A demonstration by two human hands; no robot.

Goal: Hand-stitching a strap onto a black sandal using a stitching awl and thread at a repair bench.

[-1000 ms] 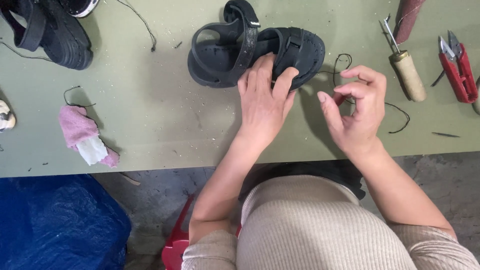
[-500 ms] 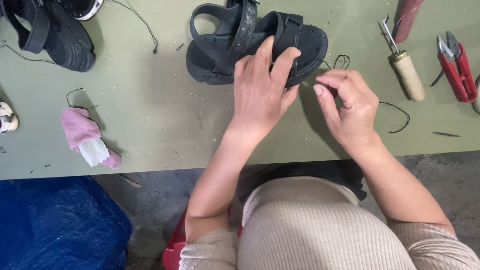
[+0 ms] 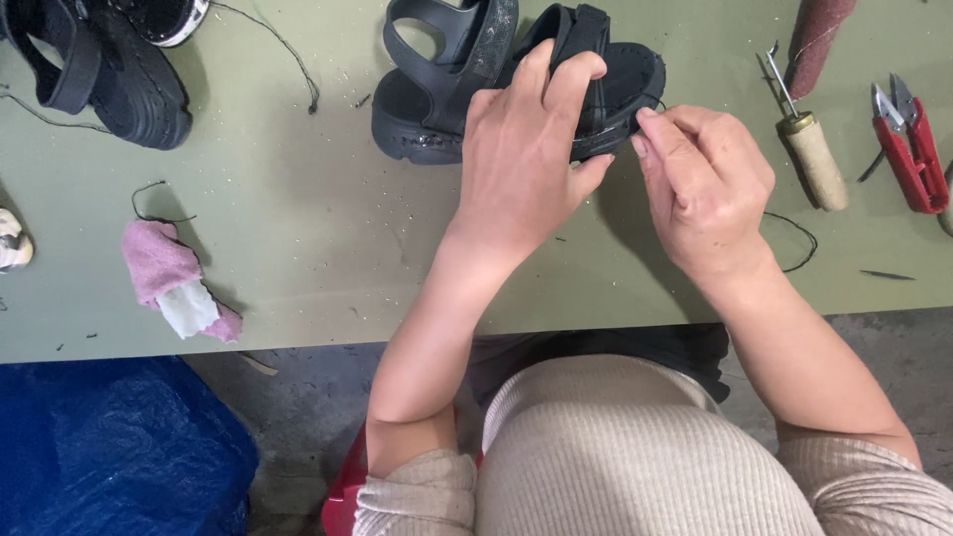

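Note:
A black strapped sandal [image 3: 437, 94] lies on the green table [image 3: 328, 238] at the top middle. My left hand [image 3: 526, 159] lies over its near side, fingers wrapped on a strap and gripping it. My right hand [image 3: 700, 184] is right beside the sandal's toe end, fingers pinched together on a thin black thread [image 3: 799, 238] that trails off to the right across the table. Whether a needle is in the pinch is hidden.
A wooden-handled awl [image 3: 809, 149] and red snips [image 3: 908, 154] lie at the right. Another black sandal [image 3: 99, 69] sits at the top left. A pink cloth [image 3: 164, 273] lies near the front edge; a blue tarp [image 3: 109, 447] is below the table.
Both hands have moved up toward the sandal. The left hand now grips its strap more tightly, and the right hand has come in close against the toe end.

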